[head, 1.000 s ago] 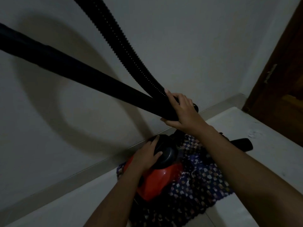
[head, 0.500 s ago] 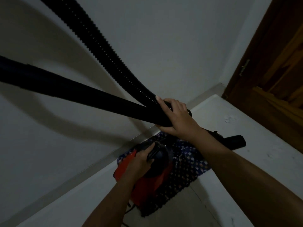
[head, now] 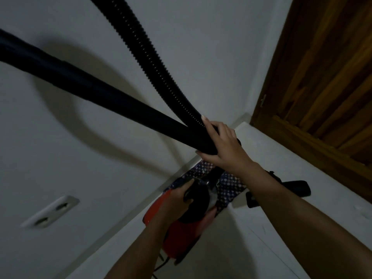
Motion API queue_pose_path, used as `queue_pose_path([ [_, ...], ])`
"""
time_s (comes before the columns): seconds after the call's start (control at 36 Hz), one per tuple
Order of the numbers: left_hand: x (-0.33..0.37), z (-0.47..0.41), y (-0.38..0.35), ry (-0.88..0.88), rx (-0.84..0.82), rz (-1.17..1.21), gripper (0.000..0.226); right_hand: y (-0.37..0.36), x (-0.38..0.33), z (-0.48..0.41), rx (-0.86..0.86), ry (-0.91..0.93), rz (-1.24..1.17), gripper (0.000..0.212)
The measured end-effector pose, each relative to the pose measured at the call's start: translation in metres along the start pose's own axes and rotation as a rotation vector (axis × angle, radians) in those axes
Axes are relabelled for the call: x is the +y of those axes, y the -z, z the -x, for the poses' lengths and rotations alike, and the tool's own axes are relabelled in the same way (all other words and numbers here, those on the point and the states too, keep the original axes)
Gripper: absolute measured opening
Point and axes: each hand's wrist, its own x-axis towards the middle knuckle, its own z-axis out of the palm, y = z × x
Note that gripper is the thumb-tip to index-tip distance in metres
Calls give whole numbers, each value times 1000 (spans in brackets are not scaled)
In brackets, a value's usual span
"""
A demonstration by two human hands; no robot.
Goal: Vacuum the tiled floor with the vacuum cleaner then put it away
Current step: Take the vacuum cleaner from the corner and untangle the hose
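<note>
Black and rigid, the wand [head: 104, 97] has its long axis slanting from the right hand [head: 221, 148] up and away to that hand's left. The ribbed hose [head: 149, 53] climbs steeply from the same spot. The right hand is clamped round both where they meet. Below it, the left hand [head: 177, 202] curls over the dark top of the red vacuum cleaner [head: 181, 232], which sits on a patterned mat [head: 227, 186] on the tiled floor [head: 281, 154].

White tiled floor [head: 261, 248] bears patterned mat [head: 229, 182], perhaps nozzle [head: 298, 187].
</note>
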Motion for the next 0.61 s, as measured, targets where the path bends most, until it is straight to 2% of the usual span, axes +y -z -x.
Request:
queue_pose_path([
  [0.19, 13, 72, 26, -44, 36, 62, 65, 47, -65, 20, 34, -12, 27, 81],
  [0.42, 6, 181, 31, -102, 87, 21, 67, 78, -160, 74, 124, -9, 54, 81],
  [0.61, -26, 270, 14, -76, 79, 50, 66, 82, -246, 128, 88, -4, 40, 80],
])
